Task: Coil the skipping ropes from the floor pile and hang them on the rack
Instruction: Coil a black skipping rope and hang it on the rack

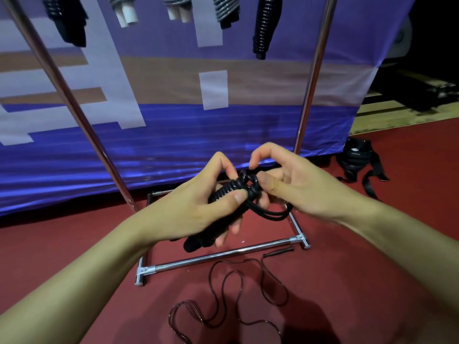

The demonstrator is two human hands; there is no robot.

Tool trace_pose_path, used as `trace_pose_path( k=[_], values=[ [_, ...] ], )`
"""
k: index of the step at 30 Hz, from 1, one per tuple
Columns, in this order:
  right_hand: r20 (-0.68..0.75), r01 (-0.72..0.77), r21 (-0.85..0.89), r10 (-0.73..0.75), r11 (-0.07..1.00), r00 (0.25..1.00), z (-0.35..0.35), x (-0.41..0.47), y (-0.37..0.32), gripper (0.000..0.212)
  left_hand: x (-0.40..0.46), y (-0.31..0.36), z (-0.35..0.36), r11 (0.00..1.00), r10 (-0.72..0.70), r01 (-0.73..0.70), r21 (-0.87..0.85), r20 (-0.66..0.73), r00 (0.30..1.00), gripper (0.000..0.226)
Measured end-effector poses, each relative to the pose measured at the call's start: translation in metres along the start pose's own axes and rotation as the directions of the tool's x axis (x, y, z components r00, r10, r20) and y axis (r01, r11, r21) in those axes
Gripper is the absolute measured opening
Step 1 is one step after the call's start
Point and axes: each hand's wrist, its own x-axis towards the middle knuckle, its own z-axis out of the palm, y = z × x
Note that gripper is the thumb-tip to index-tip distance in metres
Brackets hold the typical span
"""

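While the left hand (198, 207) wraps its fingers and thumb around the black skipping rope bundle (231, 194), holding the handles steady, the right hand (285, 180) pinches the cord at the bundle's top, probably to tuck the last turn so the coil will not spring loose. That bundle sits between both hands, above the near base bar of the shiny chrome metal rack (223, 256). Its cord is wound in tight glossy rings around the handles, with a few slack loops hanging right. On the red floor nearer the person lies a thin dark uncoiled skipping rope (236, 289), awaiting its turn. Wound black and striped ropes (263, 28) hang far above.
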Motion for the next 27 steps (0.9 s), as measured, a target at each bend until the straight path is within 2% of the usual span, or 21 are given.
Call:
trace_pose_path(
  k=[2, 7, 14, 16, 18, 20, 24, 27],
  values=[
    [0.019, 0.024, -0.159, -0.021, 0.987, 1.000, -0.003, -0.001, -0.008, 0.022, -0.001, 0.001, 0.001, 1.000, 0.002, -0.002, 0.021, 0.002, 1.000, 0.027],
    [0.026, -0.016, -0.351, 0.027, 0.936, 0.999, 0.000, -0.002, -0.006, 0.020, -0.001, 0.001, 0.006, 0.995, -0.013, 0.015, 0.099, -0.024, 1.000, 0.027],
    [0.006, -0.029, -0.383, 0.034, 0.923, 0.999, -0.008, -0.003, -0.013, 0.007, -0.003, 0.001, 0.005, 0.990, -0.014, 0.021, 0.137, -0.052, 0.999, 0.028],
    [-0.046, -0.015, -0.494, -0.009, 0.869, 0.999, -0.007, -0.001, -0.010, 0.007, -0.002, -0.001, 0.005, 0.987, -0.011, 0.021, 0.160, -0.065, 0.998, 0.028],
    [-0.090, 0.045, -0.659, -0.139, 0.751, 0.986, -0.004, 0.004, -0.002, 0.005, 0.000, -0.005, 0.007, 0.978, -0.007, 0.022, 0.208, -0.074, 0.997, 0.030],
    [-0.044, 0.100, -0.749, -0.200, 0.655, 0.979, -0.002, 0.010, 0.008, 0.010, 0.002, -0.010, 0.010, 0.967, -0.012, 0.028, 0.255, -0.067, 0.998, 0.031],
    [-0.001, 0.088, -0.758, -0.136, 0.646, 0.991, -0.004, 0.017, 0.026, 0.010, 0.007, -0.021, 0.006, 0.955, -0.016, 0.038, 0.295, -0.078, 0.997, 0.032],
    [0.052, 0.139, -0.783, -0.159, 0.606, 0.986, -0.002, 0.020, 0.030, 0.006, 0.009, -0.024, 0.001, 0.943, -0.007, 0.035, 0.332, -0.085, 0.996, 0.033]
  ],
)
